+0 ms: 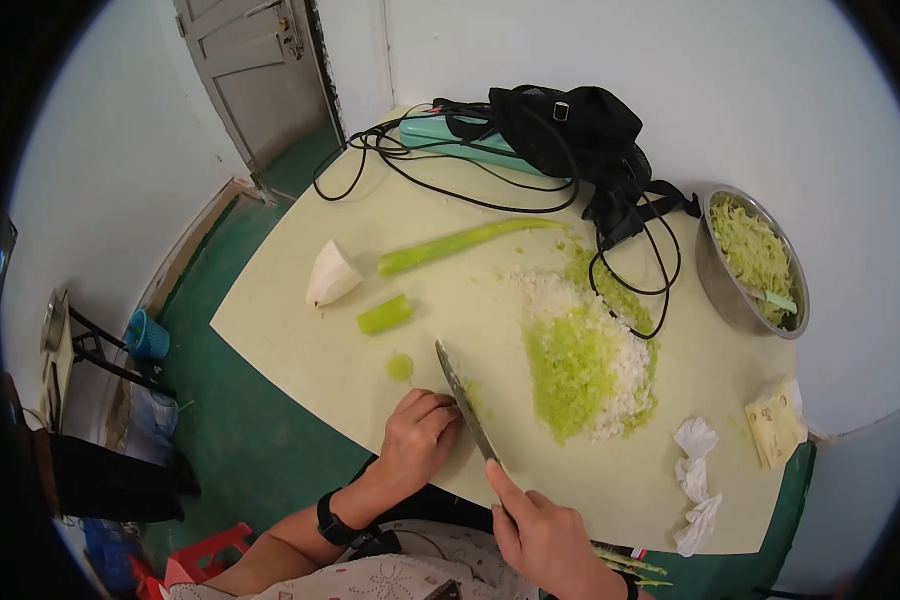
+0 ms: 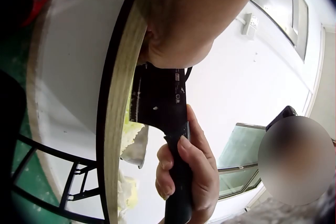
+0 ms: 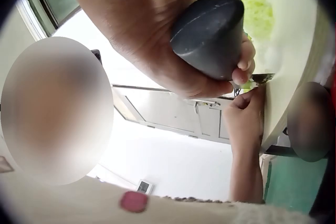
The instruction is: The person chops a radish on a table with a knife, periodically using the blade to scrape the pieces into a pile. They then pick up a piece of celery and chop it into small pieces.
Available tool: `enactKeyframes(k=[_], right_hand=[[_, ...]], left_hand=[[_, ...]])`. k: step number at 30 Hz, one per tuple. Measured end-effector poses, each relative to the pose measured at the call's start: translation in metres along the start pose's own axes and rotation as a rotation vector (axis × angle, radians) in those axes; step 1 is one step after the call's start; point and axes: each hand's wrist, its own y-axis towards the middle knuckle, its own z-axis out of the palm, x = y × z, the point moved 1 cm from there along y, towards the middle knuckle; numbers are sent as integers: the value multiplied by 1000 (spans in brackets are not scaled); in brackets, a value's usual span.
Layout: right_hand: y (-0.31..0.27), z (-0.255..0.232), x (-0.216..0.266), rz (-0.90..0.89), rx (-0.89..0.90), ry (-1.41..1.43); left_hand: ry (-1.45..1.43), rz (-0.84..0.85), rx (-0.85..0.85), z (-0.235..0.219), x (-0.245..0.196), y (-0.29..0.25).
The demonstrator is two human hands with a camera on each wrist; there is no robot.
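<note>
My right hand (image 1: 550, 540) grips the black handle of a kitchen knife (image 1: 462, 390), its dark blade pointing away over the table. Close against the blade's left side is my left hand (image 1: 420, 440), fingers curled and fingertips down; I cannot tell what they hold, as the hand hides it. Small green bits (image 1: 478, 398) lie along the blade's right side. Beyond the left hand are a thin green round slice (image 1: 400, 367), a short peeled green stem chunk (image 1: 385, 315), a long green stem (image 1: 460, 245) and a white root piece (image 1: 332, 272).
Minced green and white vegetable (image 1: 590, 370) spreads right of the knife. A metal bowl (image 1: 715, 280) of green shreds stands at the far right, with crumpled tissues (image 1: 697, 485) and a tissue pack (image 1: 775, 425) nearer. A black bag (image 1: 570, 125) and cables (image 1: 470, 198) lie at the back.
</note>
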Motion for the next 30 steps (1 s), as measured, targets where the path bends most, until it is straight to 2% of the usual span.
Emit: enactKeyframes(k=[2, 5, 8, 11, 17, 20, 23, 26, 29, 30], right_hand=[[6, 4, -4, 7, -38, 52], [12, -10, 1, 175, 46, 160], [3, -11, 5, 137, 32, 142], [-4, -4, 1, 22, -29, 140], [10, -7, 8, 148, 95, 89], [18, 1, -1, 87, -9, 160], [20, -9, -1, 266, 58, 276], [10, -9, 5, 193, -59, 297], [1, 0, -2, 16, -93, 224], [0, 2, -4, 50, -62, 202]], left_hand=[[-13, -4, -3, 0, 0, 0], [-45, -20, -22, 1, 1, -1], [-54, -19, -20, 0, 1, -1], [-48, -31, -28, 2, 2, -2], [-46, -1, -28, 0, 1, -1], [-39, 4, -28, 0, -1, 0], [-45, 20, -34, 0, 0, -1], [-87, -16, -28, -1, 1, -2], [-86, -29, -35, 1, 2, -3], [-90, -29, -39, 1, 3, -3]])
